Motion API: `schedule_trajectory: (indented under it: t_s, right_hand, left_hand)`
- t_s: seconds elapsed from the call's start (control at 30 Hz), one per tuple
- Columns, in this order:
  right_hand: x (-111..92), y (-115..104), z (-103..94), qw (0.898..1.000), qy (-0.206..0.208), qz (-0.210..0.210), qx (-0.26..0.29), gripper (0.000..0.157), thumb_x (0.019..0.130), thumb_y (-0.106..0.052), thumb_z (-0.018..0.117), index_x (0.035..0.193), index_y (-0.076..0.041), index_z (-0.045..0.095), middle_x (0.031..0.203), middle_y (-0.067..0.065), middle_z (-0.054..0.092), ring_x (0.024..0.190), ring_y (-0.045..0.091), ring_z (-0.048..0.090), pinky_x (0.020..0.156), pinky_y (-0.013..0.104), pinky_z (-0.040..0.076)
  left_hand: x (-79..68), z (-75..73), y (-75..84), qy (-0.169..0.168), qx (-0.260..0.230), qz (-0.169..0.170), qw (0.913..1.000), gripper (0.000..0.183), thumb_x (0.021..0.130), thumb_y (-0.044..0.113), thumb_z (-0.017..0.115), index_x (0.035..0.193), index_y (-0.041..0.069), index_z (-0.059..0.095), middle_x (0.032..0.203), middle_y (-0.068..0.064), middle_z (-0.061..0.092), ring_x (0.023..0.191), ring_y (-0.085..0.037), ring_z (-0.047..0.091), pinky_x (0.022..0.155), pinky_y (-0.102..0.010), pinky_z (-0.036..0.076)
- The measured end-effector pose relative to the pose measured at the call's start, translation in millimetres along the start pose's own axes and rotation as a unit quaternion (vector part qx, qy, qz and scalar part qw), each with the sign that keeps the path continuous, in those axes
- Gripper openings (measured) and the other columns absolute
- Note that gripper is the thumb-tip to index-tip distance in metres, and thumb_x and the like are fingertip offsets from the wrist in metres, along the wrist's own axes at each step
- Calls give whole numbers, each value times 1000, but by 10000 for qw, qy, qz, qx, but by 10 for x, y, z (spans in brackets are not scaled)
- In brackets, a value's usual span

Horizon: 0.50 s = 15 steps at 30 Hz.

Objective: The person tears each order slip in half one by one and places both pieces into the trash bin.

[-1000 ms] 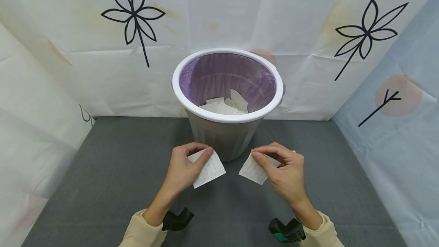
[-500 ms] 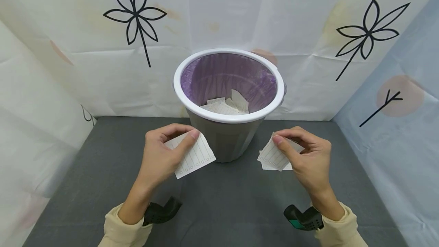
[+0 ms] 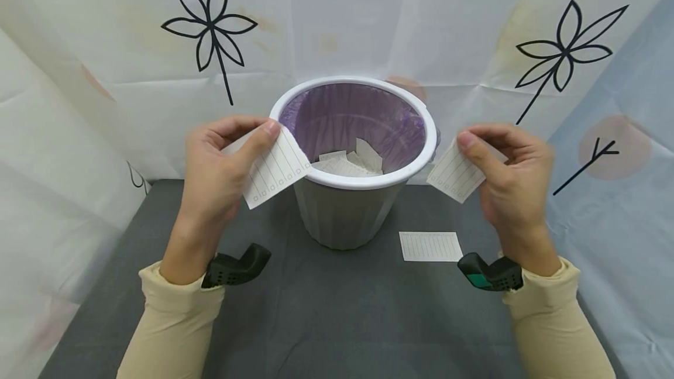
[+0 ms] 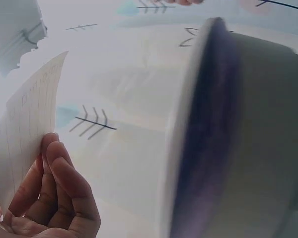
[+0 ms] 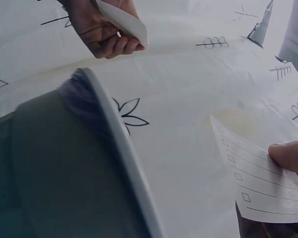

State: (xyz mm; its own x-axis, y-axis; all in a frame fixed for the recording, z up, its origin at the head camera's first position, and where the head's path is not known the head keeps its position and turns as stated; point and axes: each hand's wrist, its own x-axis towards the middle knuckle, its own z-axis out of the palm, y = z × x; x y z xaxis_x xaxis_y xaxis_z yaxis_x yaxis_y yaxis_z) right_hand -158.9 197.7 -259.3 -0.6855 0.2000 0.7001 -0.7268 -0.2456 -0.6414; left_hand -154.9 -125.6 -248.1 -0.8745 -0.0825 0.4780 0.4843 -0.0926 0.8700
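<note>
My left hand (image 3: 216, 162) pinches a torn piece of lined paper (image 3: 278, 167) with a row of small checkboxes, at the left rim of the bin in the head view. In my right hand (image 3: 513, 174), another torn lined piece (image 3: 456, 173) is pinched between thumb and fingers, to the right of the bin. Between the hands stands a grey waste bin (image 3: 342, 215) with a white rim and a purple liner (image 3: 347, 110). Several paper scraps (image 3: 350, 162) lie inside it. The right wrist view shows the checkbox paper (image 5: 260, 183) curving away from the thumb.
A small lined sheet of paper (image 3: 430, 247) lies flat on the dark grey tabletop (image 3: 337, 320), right of the bin and below my right hand. White patterned cloth (image 3: 337, 16) hangs behind the bin, with more cloth at both sides.
Both hands have moved apart and up, each carrying its paper piece, from in front of the bin to either side of it. The flat sheet on the table has come into full view.
</note>
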Motion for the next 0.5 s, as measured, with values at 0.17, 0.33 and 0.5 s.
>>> schedule_trajectory:
  t_s: [0.17, 0.33, 0.5]
  right_hand:
    - [302, 14, 82, 9990, 144, 275, 330, 7, 81, 23, 68, 87, 22, 67, 80, 20, 68, 75, 23, 61, 65, 25, 53]
    - [573, 71, 203, 9995, 101, 254, 175, 8, 83, 16, 70, 89, 22, 68, 80, 17, 67, 78, 21, 58, 65, 24, 52]
    - [800, 162, 321, 9983, -56, 441, 381, 7, 83, 13, 73, 88, 18, 70, 83, 16, 67, 80, 22, 57, 68, 27, 50]
  left_hand:
    - [252, 106, 94, -63, -434, -73, 9990, 10, 90, 5, 75, 95, -4, 76, 92, -18, 68, 67, -18, 67, 59, -23, 56]
    - [529, 249, 160, -18, -1090, -412, 9932, 7, 89, 0, 74, 93, -6, 75, 91, -18, 68, 70, -20, 66, 62, -24, 57]
    - [779, 379, 146, 36, -1280, -605, 9899, 6, 89, 0, 74, 91, -5, 76, 87, -14, 69, 72, -18, 63, 62, -23, 54]
